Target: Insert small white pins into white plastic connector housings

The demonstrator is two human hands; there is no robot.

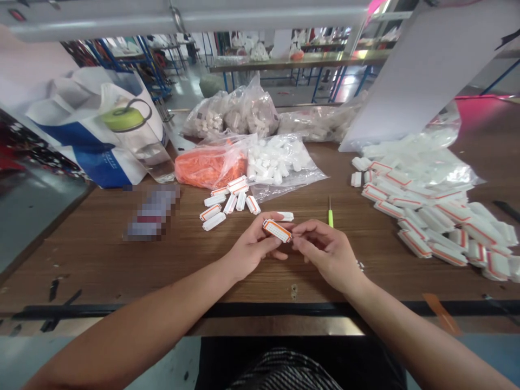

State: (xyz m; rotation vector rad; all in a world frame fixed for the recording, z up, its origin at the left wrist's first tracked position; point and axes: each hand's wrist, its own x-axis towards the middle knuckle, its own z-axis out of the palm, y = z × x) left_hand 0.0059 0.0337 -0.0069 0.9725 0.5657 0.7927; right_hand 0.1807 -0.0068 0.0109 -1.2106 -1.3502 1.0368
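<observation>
Between thumb and fingers my left hand (255, 246) grips a white connector housing (277, 231) with an orange seal around a face full of small holes. My right hand (325, 246) is closed in a pinch at the right end of that housing; whatever its fingertips hold, if anything, is too small to make out. Just behind my hands lies another white housing (286, 216). A loose group of white housings (214, 221), some with orange edges, rests to the left. A thin screwdriver-like tool with a green handle (330, 218) lies beyond my right hand.
A large pile of white housings (442, 216) covers the right side. Behind stand a bag of orange seals (211, 168), a bag of white parts (278, 162) and more filled bags (235, 114). A green-lidded bottle (142, 141) and a paper bag (97, 162) are at left.
</observation>
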